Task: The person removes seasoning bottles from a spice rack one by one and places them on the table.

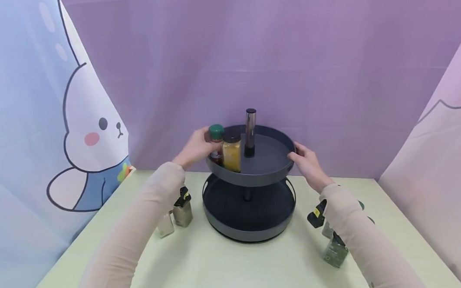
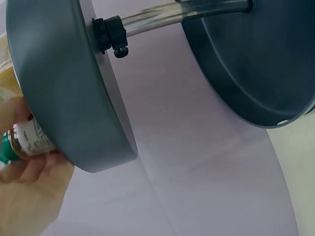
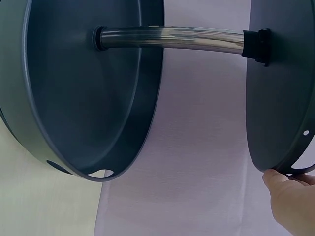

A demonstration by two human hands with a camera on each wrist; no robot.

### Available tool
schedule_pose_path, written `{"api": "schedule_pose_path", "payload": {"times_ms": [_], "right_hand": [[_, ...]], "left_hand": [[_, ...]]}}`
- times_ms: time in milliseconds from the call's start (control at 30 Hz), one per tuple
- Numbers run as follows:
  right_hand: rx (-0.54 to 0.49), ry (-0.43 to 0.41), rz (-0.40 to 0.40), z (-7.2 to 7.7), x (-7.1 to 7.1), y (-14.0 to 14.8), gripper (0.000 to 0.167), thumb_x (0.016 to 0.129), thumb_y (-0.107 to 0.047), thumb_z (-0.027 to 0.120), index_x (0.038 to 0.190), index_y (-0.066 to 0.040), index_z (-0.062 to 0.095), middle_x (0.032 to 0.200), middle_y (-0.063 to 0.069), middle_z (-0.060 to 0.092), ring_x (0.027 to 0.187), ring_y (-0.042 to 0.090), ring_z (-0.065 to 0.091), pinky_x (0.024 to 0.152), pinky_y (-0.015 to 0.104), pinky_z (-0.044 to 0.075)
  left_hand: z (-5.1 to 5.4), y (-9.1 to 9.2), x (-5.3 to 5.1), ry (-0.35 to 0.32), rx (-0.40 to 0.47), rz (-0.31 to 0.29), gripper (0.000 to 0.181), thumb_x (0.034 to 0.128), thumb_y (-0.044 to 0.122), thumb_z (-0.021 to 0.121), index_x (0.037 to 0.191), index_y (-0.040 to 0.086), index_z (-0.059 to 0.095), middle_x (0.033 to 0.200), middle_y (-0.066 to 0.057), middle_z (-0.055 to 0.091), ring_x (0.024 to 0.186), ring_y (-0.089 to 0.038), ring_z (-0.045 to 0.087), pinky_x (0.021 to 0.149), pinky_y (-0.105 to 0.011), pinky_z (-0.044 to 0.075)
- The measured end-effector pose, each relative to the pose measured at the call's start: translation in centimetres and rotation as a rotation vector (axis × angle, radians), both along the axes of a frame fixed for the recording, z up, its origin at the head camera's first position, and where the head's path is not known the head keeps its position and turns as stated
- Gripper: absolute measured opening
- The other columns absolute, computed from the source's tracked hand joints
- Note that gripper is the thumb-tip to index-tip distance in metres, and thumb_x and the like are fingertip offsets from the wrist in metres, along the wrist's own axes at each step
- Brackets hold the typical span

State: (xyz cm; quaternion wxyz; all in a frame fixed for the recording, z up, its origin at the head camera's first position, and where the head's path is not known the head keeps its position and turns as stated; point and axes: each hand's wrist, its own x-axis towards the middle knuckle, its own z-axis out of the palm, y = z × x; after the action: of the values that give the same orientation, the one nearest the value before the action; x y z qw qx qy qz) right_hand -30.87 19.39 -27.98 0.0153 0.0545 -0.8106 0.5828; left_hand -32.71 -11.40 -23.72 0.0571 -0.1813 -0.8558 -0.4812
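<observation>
A dark grey two-tier turntable (image 1: pixel 249 235) stands upright on the table with a metal pole (image 1: pixel 250 130) through its middle. On the left side of its upper tray (image 1: pixel 266 163), my left hand (image 1: pixel 195 148) grips a green-capped spice jar (image 1: pixel 216 132). The left wrist view shows thumb and fingers round that jar's white label (image 2: pixel 35 137). Right beside it stands a black-capped jar of yellow spice (image 1: pixel 231 156). My right hand (image 1: pixel 308 164) holds the upper tray's right rim, thumb on the near side; its other fingertips are partly hidden in the right wrist view.
Left of the turntable, two small spice containers (image 1: pixel 183 214) stand on the pale table (image 1: pixel 224 270), partly behind the left sleeve. Several more jars (image 1: pixel 336 251) are at the right, partly covered by the right sleeve. A purple curtain (image 1: pixel 316 70) hangs behind.
</observation>
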Motion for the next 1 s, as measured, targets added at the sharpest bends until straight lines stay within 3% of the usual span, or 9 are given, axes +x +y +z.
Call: {"api": "schedule_pose_path", "payload": {"times_ms": [433,700,1000], "right_hand": [[0.014,0.000,-0.012,0.0,-0.4,0.4,0.064,0.092,-0.015,0.043,0.147,-0.005,0.012,0.151,0.017,0.017,0.139,0.030,0.019,0.113,0.048,0.020],[0.009,-0.009,0.004,-0.3,-0.5,0.3,0.064,0.092,-0.015,0.042,0.147,-0.004,0.011,0.151,0.017,0.018,0.139,0.029,0.019,0.113,0.047,0.021],[0.026,-0.003,0.009,0.0,-0.4,0.1,0.063,0.093,-0.016,0.042,0.147,-0.004,0.011,0.151,0.018,0.019,0.138,0.030,0.020,0.113,0.048,0.020]], "left_hand": [[0.7,0.4,0.5,0.122,0.126,0.154,0.036,0.0815,0.017,0.066,0.114,0.009,0.056,0.107,-0.009,0.064,0.103,-0.021,0.059,0.092,-0.036,0.048],[0.3,0.0,1.2,0.207,0.191,0.173,0.033,0.0806,0.015,0.068,0.111,0.009,0.058,0.106,-0.009,0.065,0.103,-0.020,0.059,0.094,-0.032,0.047],[0.4,-1.2,2.5,0.188,0.202,0.192,0.036,0.0798,0.021,0.069,0.112,0.012,0.058,0.106,-0.007,0.064,0.104,-0.017,0.059,0.095,-0.032,0.047]]}}
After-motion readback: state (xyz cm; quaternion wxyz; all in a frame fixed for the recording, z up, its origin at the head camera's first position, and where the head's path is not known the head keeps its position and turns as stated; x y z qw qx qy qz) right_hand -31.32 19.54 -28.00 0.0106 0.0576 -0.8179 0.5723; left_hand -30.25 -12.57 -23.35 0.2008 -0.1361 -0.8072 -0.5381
